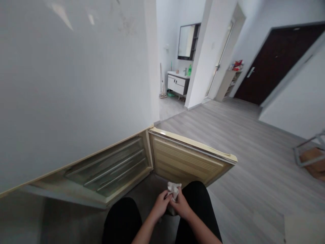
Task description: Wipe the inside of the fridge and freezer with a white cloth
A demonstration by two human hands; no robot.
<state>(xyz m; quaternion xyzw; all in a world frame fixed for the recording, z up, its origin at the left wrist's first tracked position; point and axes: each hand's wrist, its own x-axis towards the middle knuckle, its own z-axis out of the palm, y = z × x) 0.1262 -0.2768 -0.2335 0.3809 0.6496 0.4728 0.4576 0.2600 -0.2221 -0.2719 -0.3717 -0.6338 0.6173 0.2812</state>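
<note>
Between my knees, my left hand (161,204) and my right hand (182,204) meet on a crumpled white cloth (174,188). Fingers of both hands are closed on it, and its upper part bunches out above them. Whether it is fabric or paper I cannot tell. Just beyond the hands stands the open cream door (188,159) of a low fridge or freezer, swung out to the right. The cabinet's inside (114,171), at the left, has ridges along its wall. A small brownish shape below my hands is mostly hidden.
A white wall (83,74) rises behind the cabinet. Grey wood-look floor (243,135) stretches to the right. Further off are a washbasin cabinet (176,83), a shoe rack (230,83) and a dark door (281,61). A metal frame with a brown box (313,161) stands at the right edge.
</note>
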